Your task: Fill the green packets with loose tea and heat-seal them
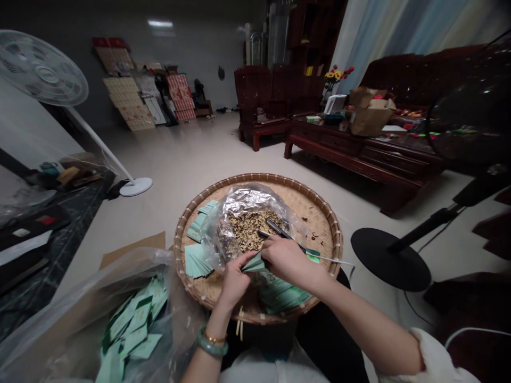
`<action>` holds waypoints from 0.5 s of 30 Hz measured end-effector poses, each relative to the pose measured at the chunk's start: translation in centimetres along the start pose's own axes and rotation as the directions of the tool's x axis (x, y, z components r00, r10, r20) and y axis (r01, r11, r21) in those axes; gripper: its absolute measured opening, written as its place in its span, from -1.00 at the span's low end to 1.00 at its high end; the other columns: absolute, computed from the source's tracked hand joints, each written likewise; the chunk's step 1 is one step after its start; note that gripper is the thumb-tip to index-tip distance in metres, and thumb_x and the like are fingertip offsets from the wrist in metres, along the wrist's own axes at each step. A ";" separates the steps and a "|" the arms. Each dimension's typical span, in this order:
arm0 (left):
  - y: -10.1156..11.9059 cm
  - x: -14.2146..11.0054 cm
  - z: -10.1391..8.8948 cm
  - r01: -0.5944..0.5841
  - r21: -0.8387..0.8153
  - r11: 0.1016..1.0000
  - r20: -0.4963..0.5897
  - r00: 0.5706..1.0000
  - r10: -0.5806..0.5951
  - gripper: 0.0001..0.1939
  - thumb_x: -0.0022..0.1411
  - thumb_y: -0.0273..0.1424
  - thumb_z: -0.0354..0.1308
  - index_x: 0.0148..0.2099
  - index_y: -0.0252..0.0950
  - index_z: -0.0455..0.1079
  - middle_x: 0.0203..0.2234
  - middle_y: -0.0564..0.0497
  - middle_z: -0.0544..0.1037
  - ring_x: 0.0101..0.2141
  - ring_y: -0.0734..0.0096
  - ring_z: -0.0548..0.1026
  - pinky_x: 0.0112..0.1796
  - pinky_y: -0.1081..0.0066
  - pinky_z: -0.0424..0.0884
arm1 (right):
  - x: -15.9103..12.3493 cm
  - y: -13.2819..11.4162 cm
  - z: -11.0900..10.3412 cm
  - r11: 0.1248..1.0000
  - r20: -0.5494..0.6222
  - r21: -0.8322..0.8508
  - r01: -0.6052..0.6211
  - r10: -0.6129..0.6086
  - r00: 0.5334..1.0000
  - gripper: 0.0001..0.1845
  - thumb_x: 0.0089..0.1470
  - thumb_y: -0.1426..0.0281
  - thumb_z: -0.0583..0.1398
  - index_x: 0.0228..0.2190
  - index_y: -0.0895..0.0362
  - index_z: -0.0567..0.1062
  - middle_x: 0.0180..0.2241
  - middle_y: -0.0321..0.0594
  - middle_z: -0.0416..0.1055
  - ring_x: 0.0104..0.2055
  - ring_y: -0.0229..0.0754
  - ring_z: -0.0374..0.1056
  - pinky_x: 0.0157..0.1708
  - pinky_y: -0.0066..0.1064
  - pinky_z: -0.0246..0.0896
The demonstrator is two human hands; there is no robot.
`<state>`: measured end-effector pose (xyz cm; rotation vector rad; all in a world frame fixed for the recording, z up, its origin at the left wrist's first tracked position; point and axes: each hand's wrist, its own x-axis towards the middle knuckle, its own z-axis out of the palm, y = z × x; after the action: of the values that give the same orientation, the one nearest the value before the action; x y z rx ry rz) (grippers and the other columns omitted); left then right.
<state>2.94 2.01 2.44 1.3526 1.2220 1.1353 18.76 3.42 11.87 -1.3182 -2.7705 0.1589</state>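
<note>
1. Green packet [254, 263] is in front of the person, above the near part of a round woven tray [179, 234].
2. The left hand [236, 276] pinches one side of the packet, with its thumb and fingers closed on it. A gold ring and a green ring [212, 346] go around that wrist.
3. The right hand [285, 258] is at the other side of the packet. Its fingers are curled around a dark tool [280, 229] with two long arms. I cannot tell if the fingertips squeeze the packet too.
4. The tool points toward brown and pale bits [246, 230] in an open clear bag [213, 234] on the tray.
5. More green packets [197, 260] are spread out along the left side of the tray. A big pile [283, 295] lies at the near edge, under the right arm.
6. Beside the tray, on the left, a big plastic bag [75, 314] has lots of loose green packets in it.
7. A white fan [43, 69] stands far left. A black fan [391, 259] stands on the right, near a wooden table [339, 148].
</note>
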 end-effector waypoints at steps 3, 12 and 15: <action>0.1 0.2 0.0 0.021 -0.014 1.000 -0.021 1.000 -0.021 -0.55 -0.21 -0.65 0.15 -0.18 -0.31 0.52 -0.31 -0.04 0.61 -0.27 0.25 0.53 -0.20 0.35 0.40 | 0.1 0.7 -0.7 0.998 -0.045 0.055 0.006 -0.004 0.999 -0.92 0.02 0.46 0.19 -0.45 0.16 0.51 -0.39 -0.19 0.48 -0.25 -0.14 0.32 -0.41 -0.43 0.04; 0.4 0.2 -0.1 0.020 0.050 0.999 -0.007 1.000 -0.020 -0.63 -0.16 -0.56 0.18 -0.21 -0.31 0.53 -0.34 0.00 0.61 -0.28 0.27 0.51 -0.19 0.35 0.37 | -0.5 1.5 -1.9 0.999 -0.101 0.021 0.033 -0.030 0.994 -0.91 0.09 0.40 0.19 -0.42 0.15 0.48 -0.35 -0.22 0.39 -0.28 -0.24 0.27 -0.49 -0.45 -0.11; 0.5 0.2 0.0 0.013 0.060 0.998 -0.010 1.000 -0.012 -0.65 -0.16 -0.56 0.19 -0.23 -0.32 0.53 -0.36 0.01 0.61 -0.30 0.27 0.50 -0.20 0.36 0.37 | -0.6 1.6 -2.1 0.999 -0.098 0.024 0.032 -0.030 0.995 -0.90 0.10 0.42 0.17 -0.42 0.15 0.48 -0.40 -0.22 0.38 -0.34 -0.27 0.26 -0.50 -0.46 -0.13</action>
<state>3.03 2.23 2.93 1.3840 1.2787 1.1053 20.57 4.07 13.80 -1.2416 -2.6971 0.1241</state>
